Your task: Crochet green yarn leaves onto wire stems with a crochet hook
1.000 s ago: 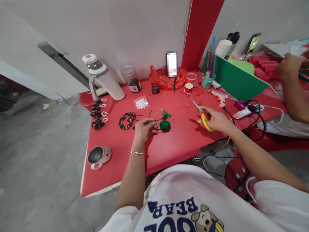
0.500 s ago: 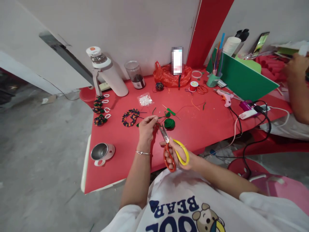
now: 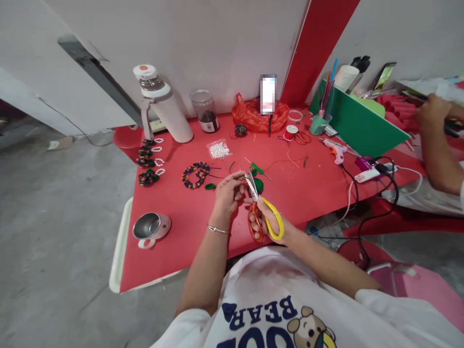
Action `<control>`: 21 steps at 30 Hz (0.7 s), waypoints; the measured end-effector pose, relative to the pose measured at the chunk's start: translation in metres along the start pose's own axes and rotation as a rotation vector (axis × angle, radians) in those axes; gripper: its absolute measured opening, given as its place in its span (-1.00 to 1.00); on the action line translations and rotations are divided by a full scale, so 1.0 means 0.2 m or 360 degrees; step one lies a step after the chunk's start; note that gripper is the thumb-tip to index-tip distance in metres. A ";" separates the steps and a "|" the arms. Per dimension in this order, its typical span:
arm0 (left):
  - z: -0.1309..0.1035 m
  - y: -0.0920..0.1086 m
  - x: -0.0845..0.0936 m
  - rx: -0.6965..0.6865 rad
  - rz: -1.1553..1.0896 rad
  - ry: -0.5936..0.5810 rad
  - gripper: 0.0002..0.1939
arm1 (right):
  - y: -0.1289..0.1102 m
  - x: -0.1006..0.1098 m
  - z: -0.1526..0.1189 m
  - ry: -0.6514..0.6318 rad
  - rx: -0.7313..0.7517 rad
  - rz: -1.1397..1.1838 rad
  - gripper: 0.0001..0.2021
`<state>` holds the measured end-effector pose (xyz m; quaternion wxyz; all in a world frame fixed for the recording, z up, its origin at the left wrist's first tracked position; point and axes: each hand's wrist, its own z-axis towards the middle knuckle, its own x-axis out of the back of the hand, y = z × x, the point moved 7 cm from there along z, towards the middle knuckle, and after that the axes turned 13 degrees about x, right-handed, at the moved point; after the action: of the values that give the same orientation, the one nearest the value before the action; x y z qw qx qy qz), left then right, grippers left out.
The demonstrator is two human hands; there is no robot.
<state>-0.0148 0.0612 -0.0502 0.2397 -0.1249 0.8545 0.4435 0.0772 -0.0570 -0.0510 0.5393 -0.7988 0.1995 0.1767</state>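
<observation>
My right hand [image 3: 268, 220] grips scissors [image 3: 254, 194] with one red and one yellow handle, the blades a little apart. The blade tips are at the fingertips of my left hand [image 3: 229, 192], which pinches a thin green yarn strand. Right behind the blades sits a green yarn ball [image 3: 258, 184], partly covered. A crochet hook with a green handle [image 3: 257, 167] lies just beyond it. Left of my left hand rests a small dark green oval piece [image 3: 210, 186], and farther left a multicoloured braided ring [image 3: 195, 175].
Pearl beads [image 3: 219, 149] lie in a clear packet. A mug [image 3: 151, 227], a large bottle [image 3: 168, 113] and a jar [image 3: 205, 111] stand at the left and back. Rightward are a pink glue gun [image 3: 336, 151], a power strip [image 3: 375, 172] and another person's arm [image 3: 437, 145].
Both hands have shifted slightly right and away from my body, bringing the scissor blades up to the left fingertips. The green oval piece, mostly hidden before, now shows fully.
</observation>
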 end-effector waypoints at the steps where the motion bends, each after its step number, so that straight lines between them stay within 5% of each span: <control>1: 0.00 0.00 -0.02 0.0014 0.0016 -0.0065 -0.58 | 0.00 0.00 0.00 -0.0002 -0.0011 -0.0006 -0.42; 6: -0.02 -0.02 -0.07 0.0047 0.0085 -0.0304 -0.46 | -0.02 0.00 0.01 -0.0014 -0.0056 -0.0064 -0.41; 11: -0.03 -0.05 -0.10 0.0088 0.0153 -0.0330 -0.61 | -0.06 -0.01 0.01 -0.0021 -0.0001 -0.0044 -0.40; 21: -0.04 -0.11 -0.13 -0.0217 0.0479 -0.0299 -0.78 | -0.09 0.07 -0.04 0.0076 0.0046 -0.0102 -0.45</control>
<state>0.0149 0.0431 -0.0476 0.2405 0.0302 0.8053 0.5410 0.0992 -0.0600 -0.0412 0.5513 -0.8009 0.1890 0.1373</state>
